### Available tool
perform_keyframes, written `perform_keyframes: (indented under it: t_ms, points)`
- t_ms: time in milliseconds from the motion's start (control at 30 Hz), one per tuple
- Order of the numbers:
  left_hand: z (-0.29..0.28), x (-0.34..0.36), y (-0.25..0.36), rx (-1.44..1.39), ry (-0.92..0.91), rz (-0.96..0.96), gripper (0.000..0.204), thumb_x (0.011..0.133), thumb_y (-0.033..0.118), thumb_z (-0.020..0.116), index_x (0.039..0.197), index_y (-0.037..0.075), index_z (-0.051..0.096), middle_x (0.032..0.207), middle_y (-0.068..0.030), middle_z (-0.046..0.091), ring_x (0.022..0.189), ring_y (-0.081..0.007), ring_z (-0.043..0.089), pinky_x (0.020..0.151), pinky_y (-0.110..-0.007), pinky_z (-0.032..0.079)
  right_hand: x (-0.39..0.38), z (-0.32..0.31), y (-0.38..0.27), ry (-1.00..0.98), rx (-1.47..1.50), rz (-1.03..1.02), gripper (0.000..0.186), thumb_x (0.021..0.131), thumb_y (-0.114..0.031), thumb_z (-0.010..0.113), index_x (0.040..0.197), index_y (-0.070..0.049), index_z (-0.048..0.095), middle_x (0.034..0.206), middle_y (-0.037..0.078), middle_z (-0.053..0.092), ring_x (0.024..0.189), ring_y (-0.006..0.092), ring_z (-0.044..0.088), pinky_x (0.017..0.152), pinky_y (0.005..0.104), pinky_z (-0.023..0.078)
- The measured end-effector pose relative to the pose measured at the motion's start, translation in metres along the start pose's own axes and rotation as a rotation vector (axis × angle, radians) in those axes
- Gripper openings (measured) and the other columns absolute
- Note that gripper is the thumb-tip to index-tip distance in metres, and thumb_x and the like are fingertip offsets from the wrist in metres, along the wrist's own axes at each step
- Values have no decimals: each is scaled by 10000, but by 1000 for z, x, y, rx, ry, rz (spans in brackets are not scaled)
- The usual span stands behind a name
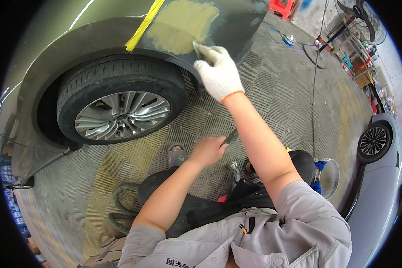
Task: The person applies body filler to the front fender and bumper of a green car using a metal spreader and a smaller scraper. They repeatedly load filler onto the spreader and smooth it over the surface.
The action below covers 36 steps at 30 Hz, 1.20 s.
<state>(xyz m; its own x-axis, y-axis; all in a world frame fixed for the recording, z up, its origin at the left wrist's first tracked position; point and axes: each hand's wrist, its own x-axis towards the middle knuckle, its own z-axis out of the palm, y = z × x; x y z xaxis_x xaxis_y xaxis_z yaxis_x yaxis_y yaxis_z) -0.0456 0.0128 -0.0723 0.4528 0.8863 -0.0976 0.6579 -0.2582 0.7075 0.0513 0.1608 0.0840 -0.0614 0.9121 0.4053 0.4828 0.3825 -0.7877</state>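
Observation:
My right hand (pixel 219 73), in a white knit glove with an orange cuff, pinches a small putty scraper (pixel 196 48). The scraper's tip is at the lower right edge of a yellowish putty patch (pixel 181 27) on the car's dark green-grey body panel (pixel 239 31). Closer to me, my bare left hand (pixel 207 151) is closed round a dark flat blade (pixel 230 136), whose far end goes behind my right forearm. Yellow masking tape (pixel 144 27) runs along the left of the patch.
Below the patch is the car's wheel (pixel 123 114). A thick hose (pixel 120 201) lies by my left knee. To my right stand a round tub (pixel 329 178) and a grey car (pixel 375 192). A fan (pixel 357 20) and a red stool (pixel 281 8) are further back.

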Motion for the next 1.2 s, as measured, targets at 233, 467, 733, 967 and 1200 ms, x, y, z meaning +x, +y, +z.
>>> perform_keyframes:
  t_ms: [233, 467, 733, 967, 1200]
  points:
    - [-3, 4, -1, 23, 10, -25, 311, 1127, 337, 677, 1182, 39, 750, 1017, -270, 798, 1026, -517, 753, 915, -631, 576, -15, -12, 2, -204, 23, 61, 588, 1006, -290, 733, 1545, -55, 742, 1529, 218, 686, 1397, 368, 697, 1225, 407, 529]
    - [-17, 8, 6, -353, 279, -42, 318, 1146, 324, 729, 1316, 59, 772, 1122, -208, 845, 1039, -381, 813, 958, -466, 619, -110, -145, 40, 39, 70, -11, 613, 974, -227, 793, 1546, -20, 714, 1537, 203, 669, 1424, 341, 675, 1206, 441, 550]
    - [0, 11, 51, -1157, 395, 15, 279, 1213, 256, 689, 1383, 39, 733, 1248, -26, 810, 1092, -125, 745, 983, -328, 596, -261, -174, 75, -135, 553, 71, 717, 906, -60, 797, 1607, 2, 660, 1675, 194, 548, 1567, 338, 555, 1309, 447, 462]
    - [22, 5, 109, -1196, 496, -2, 293, 1218, 268, 682, 1404, 43, 712, 1335, -35, 788, 1178, -127, 720, 1061, -331, 565, -298, -182, 82, -188, 414, 68, 764, 914, -80, 858, 1641, -5, 635, 1687, 181, 521, 1574, 318, 538, 1310, 454, 456]
    - [14, 4, 136, -1031, 726, 43, 320, 1213, 256, 690, 1400, -2, 705, 1347, -60, 782, 1186, -143, 720, 1052, -332, 572, -321, -222, 121, -62, 956, 536, 715, 986, -72, 729, 1665, 69, 554, 1558, 182, 663, 1428, 287, 682, 1236, 415, 541]
